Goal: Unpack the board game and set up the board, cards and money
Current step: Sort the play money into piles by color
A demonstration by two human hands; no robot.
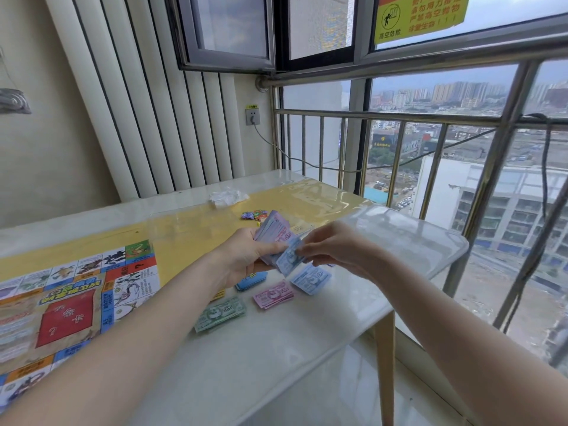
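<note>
High-rise apartment balcony, glazed in. Across the right of the frame, a metal safety railing (399,118) before tall windows (445,87) over a city skyline; upper left, a white column radiator (138,103); centre, a wall socket (252,117); top right, a yellow warning sticker (421,13); below, a white table (276,348).

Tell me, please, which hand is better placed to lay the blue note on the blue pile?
Right. The right hand pinches the blue note, above the blue pile; the left hand holds the stack.
</note>
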